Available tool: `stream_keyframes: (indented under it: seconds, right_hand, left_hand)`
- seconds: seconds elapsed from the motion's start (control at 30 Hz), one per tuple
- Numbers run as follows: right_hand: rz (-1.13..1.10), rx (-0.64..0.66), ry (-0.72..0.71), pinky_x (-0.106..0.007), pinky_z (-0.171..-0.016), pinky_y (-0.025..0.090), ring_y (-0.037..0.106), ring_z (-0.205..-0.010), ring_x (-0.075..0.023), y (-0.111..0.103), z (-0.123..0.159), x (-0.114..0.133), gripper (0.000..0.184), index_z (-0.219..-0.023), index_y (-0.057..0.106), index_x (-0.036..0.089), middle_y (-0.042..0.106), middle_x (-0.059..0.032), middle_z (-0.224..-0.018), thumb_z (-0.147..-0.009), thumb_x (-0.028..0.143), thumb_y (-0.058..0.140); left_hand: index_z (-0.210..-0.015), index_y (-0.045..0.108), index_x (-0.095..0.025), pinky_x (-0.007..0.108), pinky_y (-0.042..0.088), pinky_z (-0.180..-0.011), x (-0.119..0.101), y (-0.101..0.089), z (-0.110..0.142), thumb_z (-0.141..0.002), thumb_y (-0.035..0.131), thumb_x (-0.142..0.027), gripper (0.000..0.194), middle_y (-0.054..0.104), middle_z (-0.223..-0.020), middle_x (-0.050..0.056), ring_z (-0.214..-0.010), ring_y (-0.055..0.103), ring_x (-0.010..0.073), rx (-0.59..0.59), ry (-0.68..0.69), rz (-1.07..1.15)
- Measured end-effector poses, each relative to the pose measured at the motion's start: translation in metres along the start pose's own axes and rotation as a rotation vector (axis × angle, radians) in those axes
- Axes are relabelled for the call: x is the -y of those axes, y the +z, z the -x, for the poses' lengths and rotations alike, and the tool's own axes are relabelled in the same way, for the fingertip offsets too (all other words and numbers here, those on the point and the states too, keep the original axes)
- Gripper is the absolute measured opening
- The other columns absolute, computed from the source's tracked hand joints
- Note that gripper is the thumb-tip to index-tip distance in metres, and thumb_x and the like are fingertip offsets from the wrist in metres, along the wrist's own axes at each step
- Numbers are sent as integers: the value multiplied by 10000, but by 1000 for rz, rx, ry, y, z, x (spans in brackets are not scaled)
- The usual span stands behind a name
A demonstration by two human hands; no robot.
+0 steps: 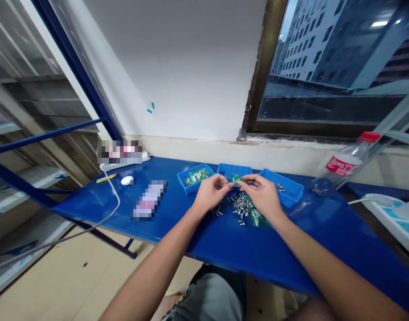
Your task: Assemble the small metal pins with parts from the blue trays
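Above the middle of the blue table, my left hand and my right hand meet with fingertips pinched on a small green plastic bag. What is inside this bag is too small to tell. Just below the hands lies a loose pile of small silvery metal fasteners, with several thin pins beside it, under my left hand. Another green bag, with slim metal pieces on it, rests on the table beneath my right wrist.
Behind my hands stand a blue bin of filled green bags, a middle bin and a right bin with a few metal parts. A bottle leans at right. A blurred-out flat object, yellow cutter and cable lie left.
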State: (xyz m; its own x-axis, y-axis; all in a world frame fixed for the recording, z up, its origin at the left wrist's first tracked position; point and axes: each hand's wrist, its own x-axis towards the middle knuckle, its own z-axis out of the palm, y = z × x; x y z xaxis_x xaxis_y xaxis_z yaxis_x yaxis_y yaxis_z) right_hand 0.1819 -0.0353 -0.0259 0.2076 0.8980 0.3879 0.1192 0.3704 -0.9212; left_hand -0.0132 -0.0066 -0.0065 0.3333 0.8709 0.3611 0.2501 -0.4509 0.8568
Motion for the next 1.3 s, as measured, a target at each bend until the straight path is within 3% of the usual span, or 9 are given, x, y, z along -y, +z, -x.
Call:
stream_keyframes:
  seconds: [0.17, 0.33, 0.5, 0.7, 0.9, 1.0, 1.07, 1.17, 1.3]
  right_hand:
    - [-32, 129, -11, -444, -963, 627, 759, -984, -259, 3, 1, 3, 355, -1022, 786, 210, 791, -91, -1051, -887, 538, 773]
    - [-47, 92, 3, -421, -853, 648, 754, -903, -244, 6, 3, 3, 364, -1072, 747, 209, 780, -89, -1000, -918, 539, 738]
    - [153, -14, -112, -347, -751, 628, 707, -918, -220, 2, 3, 3, 502, -1276, 698, 224, 723, -98, -1099, -862, 488, 804]
    - [40, 189, -73, -411, -893, 629, 729, -1042, -265, -1, -1, 2, 295, -1033, 791, 221, 766, -93, -1135, -874, 470, 779]
    - [47, 9, 16, -370, -676, 630, 710, -729, -215, -2, -2, 1, 365, -971, 729, 191, 763, -76, -918, -790, 481, 857]
    - [110, -1, -79, -373, -735, 647, 728, -822, -229, -2, -1, 0, 302, -965, 714, 207, 741, -75, -958, -828, 453, 823]
    - [134, 67, -140, -391, -846, 653, 738, -942, -239, -1, 0, 0, 245, -1014, 725, 219, 734, -80, -1054, -859, 399, 785]
    - [117, 205, -152, -413, -956, 639, 746, -1004, -232, 1, 3, 2, 303, -1152, 718, 230, 729, -83, -1181, -877, 350, 759]
    - [135, 164, -160, -385, -865, 658, 737, -969, -229, 2, 4, 7, 239, -1090, 732, 216, 738, -97, -1119, -925, 389, 718]
  left_hand:
    - [-1161, 745, -156, 386, 610, -930, -3, 1, 1, -939, 731, -452, 370, 781, -1183, 143, -1063, 758, 272, 84, 28, 124]
    - [-1105, 759, -144, 410, 613, -945, 9, 0, -3, -906, 772, -399, 324, 798, -1139, 136, -999, 775, 269, 75, -6, 137]
    - [-1076, 766, -134, 388, 607, -918, 8, -1, -3, -909, 762, -447, 355, 803, -1088, 118, -960, 764, 253, 79, 5, 190]
    - [-1158, 691, -152, 372, 614, -890, 8, 3, -2, -855, 833, -390, 410, 794, -1019, 103, -909, 766, 217, 100, -5, 299]
    - [-1018, 758, -187, 358, 617, -855, -1, -1, -2, -945, 736, -395, 221, 784, -1032, 93, -934, 746, 224, -28, 110, -56]
    - [-1098, 791, -198, 358, 621, -881, -7, -2, 0, -975, 695, -426, 277, 780, -1127, 105, -1016, 744, 239, 23, 143, -37]
    - [-1176, 775, -177, 364, 623, -897, -7, -2, 1, -939, 741, -445, 359, 769, -1183, 123, -1029, 752, 249, 60, 119, 41]
    - [-1195, 756, -148, 381, 615, -919, -1, -1, 0, -920, 762, -456, 413, 775, -1168, 134, -1011, 758, 258, 78, 79, 88]
    - [-1133, 738, -145, 405, 603, -938, 10, -1, -5, -962, 709, -435, 338, 792, -1102, 122, -999, 757, 260, 6, 15, 82]
